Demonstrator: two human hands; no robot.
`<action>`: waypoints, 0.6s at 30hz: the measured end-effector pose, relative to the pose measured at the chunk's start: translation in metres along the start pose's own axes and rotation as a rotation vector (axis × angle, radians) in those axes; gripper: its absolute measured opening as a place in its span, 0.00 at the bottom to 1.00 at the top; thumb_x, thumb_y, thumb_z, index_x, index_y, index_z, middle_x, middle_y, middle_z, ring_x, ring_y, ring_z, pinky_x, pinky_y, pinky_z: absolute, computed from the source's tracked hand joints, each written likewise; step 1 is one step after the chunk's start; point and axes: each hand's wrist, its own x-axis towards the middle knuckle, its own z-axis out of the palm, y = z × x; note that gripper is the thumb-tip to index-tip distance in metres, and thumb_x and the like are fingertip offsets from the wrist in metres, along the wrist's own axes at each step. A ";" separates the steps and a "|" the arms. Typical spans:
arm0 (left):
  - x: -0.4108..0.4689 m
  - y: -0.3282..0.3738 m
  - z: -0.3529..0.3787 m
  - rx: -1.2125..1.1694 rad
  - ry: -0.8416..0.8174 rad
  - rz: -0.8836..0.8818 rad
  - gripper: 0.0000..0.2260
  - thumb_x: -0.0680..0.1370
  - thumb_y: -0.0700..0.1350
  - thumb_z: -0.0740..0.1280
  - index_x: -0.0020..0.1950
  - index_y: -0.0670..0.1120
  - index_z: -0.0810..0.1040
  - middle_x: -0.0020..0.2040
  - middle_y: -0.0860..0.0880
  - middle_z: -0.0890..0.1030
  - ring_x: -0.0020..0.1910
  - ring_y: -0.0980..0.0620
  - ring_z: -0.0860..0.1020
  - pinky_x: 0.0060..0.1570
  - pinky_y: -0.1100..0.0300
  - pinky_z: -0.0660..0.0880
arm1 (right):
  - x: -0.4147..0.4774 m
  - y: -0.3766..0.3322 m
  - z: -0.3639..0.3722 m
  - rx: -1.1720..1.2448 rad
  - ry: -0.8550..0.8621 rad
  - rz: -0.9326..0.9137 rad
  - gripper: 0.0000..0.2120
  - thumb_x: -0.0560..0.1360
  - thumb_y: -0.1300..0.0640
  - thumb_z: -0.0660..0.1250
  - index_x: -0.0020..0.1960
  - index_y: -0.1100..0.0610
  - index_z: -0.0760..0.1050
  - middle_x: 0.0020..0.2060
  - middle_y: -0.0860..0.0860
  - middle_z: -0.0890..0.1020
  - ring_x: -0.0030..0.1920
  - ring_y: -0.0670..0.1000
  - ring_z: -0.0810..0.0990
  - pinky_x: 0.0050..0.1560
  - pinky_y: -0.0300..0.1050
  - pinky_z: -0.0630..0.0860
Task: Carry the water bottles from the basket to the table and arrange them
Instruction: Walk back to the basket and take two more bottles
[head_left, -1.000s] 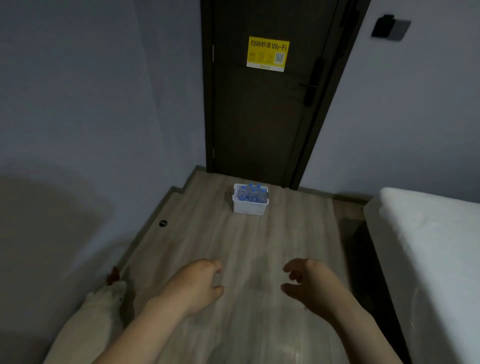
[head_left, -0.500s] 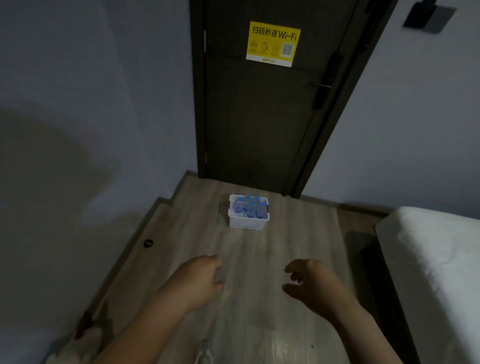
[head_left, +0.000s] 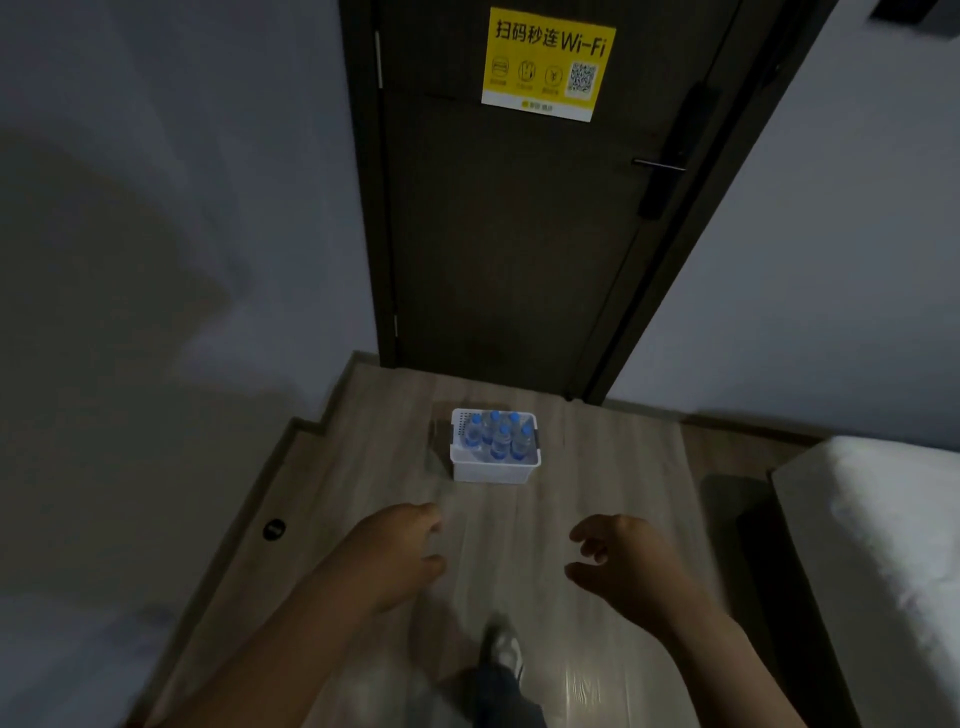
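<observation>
Our left hand and right hand are held out in front of us, fingers loosely curled and gripping nothing. The white basket sits on the wood floor ahead of both hands, well beyond the fingertips and roughly on the line between them, with a dark door behind it. The water bottles stand upright inside, blue caps up, packed close together. We judge them small, full and capped. That would make each one light for one hand and fairly stiff, though with thin, smooth walls that could dent or slip under a hard squeeze. Since the bodies crowd one another, the necks just under the caps look like the free place to take hold. We could wrap the body once a bottle clears the rim. No table is in view.
</observation>
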 end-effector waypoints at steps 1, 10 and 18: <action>0.014 0.000 -0.003 -0.015 -0.009 -0.007 0.15 0.75 0.51 0.65 0.59 0.48 0.73 0.59 0.51 0.76 0.56 0.53 0.74 0.54 0.61 0.70 | 0.013 0.003 -0.004 0.002 -0.004 -0.002 0.19 0.72 0.47 0.69 0.62 0.45 0.73 0.44 0.39 0.73 0.44 0.39 0.75 0.41 0.30 0.71; 0.168 0.017 -0.039 -0.046 -0.015 -0.026 0.16 0.77 0.50 0.64 0.63 0.48 0.71 0.61 0.50 0.75 0.58 0.53 0.74 0.56 0.63 0.71 | 0.167 0.037 -0.076 0.027 -0.034 -0.011 0.18 0.73 0.48 0.70 0.62 0.47 0.73 0.52 0.44 0.79 0.47 0.40 0.76 0.47 0.33 0.73; 0.307 0.045 -0.045 -0.026 0.074 -0.092 0.11 0.78 0.51 0.64 0.55 0.46 0.74 0.56 0.49 0.79 0.54 0.52 0.77 0.56 0.59 0.73 | 0.303 0.080 -0.132 0.040 -0.078 -0.027 0.19 0.74 0.49 0.68 0.64 0.49 0.73 0.54 0.46 0.80 0.51 0.43 0.78 0.52 0.35 0.75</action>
